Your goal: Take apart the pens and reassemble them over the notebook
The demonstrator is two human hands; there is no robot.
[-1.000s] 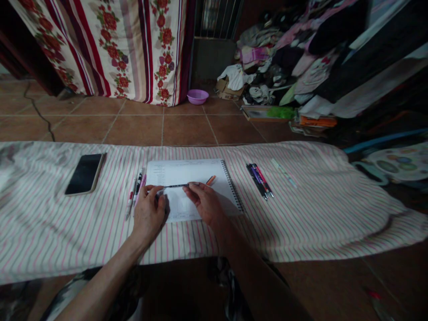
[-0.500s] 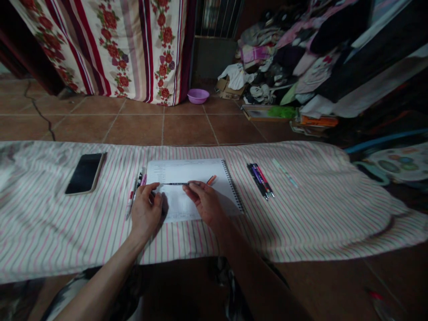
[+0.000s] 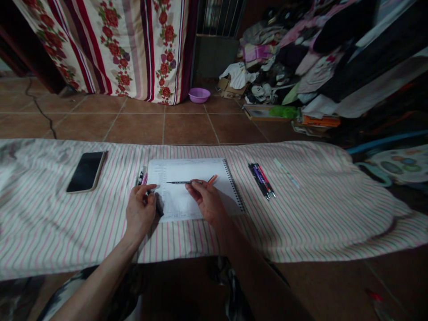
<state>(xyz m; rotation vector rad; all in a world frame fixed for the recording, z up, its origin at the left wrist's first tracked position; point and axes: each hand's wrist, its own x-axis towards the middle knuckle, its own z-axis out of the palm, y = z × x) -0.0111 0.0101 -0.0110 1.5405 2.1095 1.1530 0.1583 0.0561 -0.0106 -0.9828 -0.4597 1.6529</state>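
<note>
A spiral notebook [image 3: 194, 171] lies open on a striped cloth [image 3: 301, 209]. My right hand [image 3: 206, 201] pinches a thin dark pen [image 3: 179, 182] with an orange end, held flat over the page and pointing left. My left hand [image 3: 140, 209] sits at the notebook's left edge, fingers curled over a few pens [image 3: 142, 177] lying there; what it holds is hidden.
A dark phone [image 3: 86, 171] lies on the cloth to the left. A bundle of pens [image 3: 261, 179] and one pale pen [image 3: 285, 172] lie right of the notebook. Beyond are tiled floor, a purple bowl [image 3: 199, 95], a floral curtain and a heap of clothes [image 3: 284, 58].
My left hand has slid left, off the pen's tip, to the pens beside the notebook. My right hand keeps the pen over the page.
</note>
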